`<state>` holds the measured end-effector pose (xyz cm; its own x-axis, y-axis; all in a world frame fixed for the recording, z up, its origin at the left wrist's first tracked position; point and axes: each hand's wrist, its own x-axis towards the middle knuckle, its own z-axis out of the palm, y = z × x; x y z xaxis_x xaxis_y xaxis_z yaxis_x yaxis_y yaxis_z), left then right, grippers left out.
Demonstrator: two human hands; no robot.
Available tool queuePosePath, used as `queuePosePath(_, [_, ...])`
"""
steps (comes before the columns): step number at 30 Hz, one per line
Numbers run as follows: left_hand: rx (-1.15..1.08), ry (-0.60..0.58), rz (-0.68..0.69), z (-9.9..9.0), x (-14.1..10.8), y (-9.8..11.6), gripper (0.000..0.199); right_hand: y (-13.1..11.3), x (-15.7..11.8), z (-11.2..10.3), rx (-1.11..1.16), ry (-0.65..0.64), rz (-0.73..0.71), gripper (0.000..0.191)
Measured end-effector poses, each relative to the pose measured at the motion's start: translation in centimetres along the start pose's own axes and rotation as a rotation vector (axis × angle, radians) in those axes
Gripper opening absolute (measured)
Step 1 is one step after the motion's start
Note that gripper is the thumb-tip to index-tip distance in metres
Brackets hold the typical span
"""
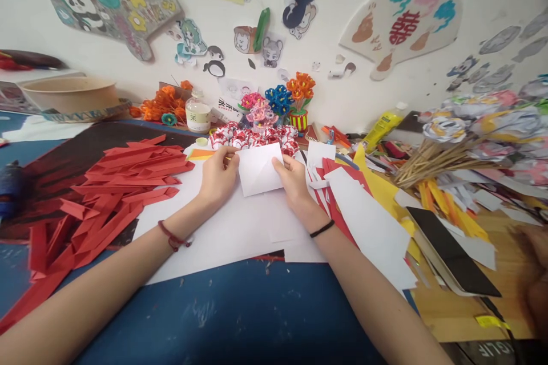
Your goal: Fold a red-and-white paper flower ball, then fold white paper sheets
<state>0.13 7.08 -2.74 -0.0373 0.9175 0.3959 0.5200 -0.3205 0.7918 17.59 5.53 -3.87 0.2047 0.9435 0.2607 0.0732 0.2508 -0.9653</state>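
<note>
A small piece of white paper (259, 174) with a diagonal crease is held up between both hands. My left hand (220, 174) pinches its left edge, fingers curled behind it. At the opposite edge, the thumb of my right hand (295, 182) presses on the front while the fingers sit behind. Beneath them lie large white sheets (205, 239) on the blue table. Just past the paper stands a row of red-and-white folded paper pieces (257, 137). Folded red paper strips (124, 182) are heaped to the left of my left hand.
On the right lie white and yellow paper scraps (368, 211), a phone (454, 251) and a bunch of paper flowers on sticks (445, 131). A glue bottle (198, 114), a yellow bottle (385, 125) and flower pots (298, 120) line the back. A round bowl (72, 94) sits far left.
</note>
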Motion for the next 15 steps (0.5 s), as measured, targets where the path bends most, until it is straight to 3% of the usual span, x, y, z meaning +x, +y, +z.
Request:
queuePosePath(6, [0.213, 0.142, 0.323, -0.1, -0.8, 1.3, 0.033, 0.4, 0.2, 0.1, 0.013, 0.047, -0.021, 0.022])
queuePosePath(11, [0.513, 0.041, 0.535, 0.2, -2.0, 2.4, 0.046, 0.5, 0.2, 0.2, 0.067, 0.023, -0.024, 0.020])
queuePosePath(15, [0.648, -0.018, 0.805, 0.1, -3.0, 2.6, 0.048, 0.5, 0.1, 0.1, 0.045, 0.027, -0.059, 0.020])
